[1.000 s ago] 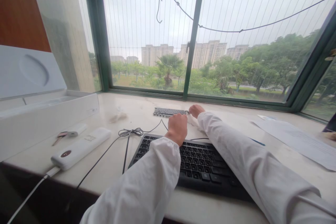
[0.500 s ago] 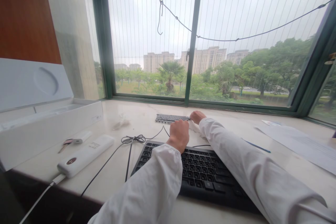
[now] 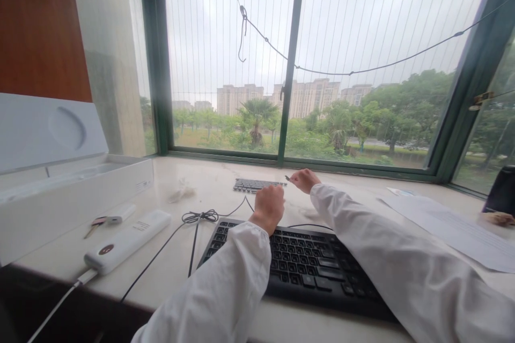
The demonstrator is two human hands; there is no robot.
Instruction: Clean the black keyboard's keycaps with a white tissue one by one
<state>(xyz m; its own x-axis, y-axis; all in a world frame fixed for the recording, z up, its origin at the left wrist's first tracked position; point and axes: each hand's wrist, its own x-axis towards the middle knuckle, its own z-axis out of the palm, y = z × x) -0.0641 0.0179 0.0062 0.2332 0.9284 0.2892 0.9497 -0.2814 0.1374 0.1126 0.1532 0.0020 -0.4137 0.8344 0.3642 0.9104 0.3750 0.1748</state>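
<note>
Past the back edge of the large black keyboard (image 3: pixel 300 257), rows of small grey keycaps (image 3: pixel 253 184) lie close together on the white counter. My right hand (image 3: pixel 306 180) reaches over the counter to the right of the rows, its fingers pinching a small dark keycap (image 3: pixel 287 177). My left hand (image 3: pixel 269 204) is closed just in front of the rows, above the keyboard's back edge. Its fingertips are turned away, so anything in them is hidden. Many of the keyboard's positions look bare of caps. My sleeves cover parts of it.
A bundled black cable (image 3: pixel 201 216) lies behind the keyboard's left corner. Farther left are a white power bank (image 3: pixel 127 241), a key (image 3: pixel 95 225) and an open white box (image 3: pixel 80 193). Crumpled whitish material (image 3: pixel 182 191) sits near the cable. Paper sheets (image 3: pixel 446 228) lie at right, below the window.
My right hand has shifted slightly away from the keycap rows, and a small dark keycap now shows at its fingertips. My left hand stays almost in place. The view has turned a little rightward.
</note>
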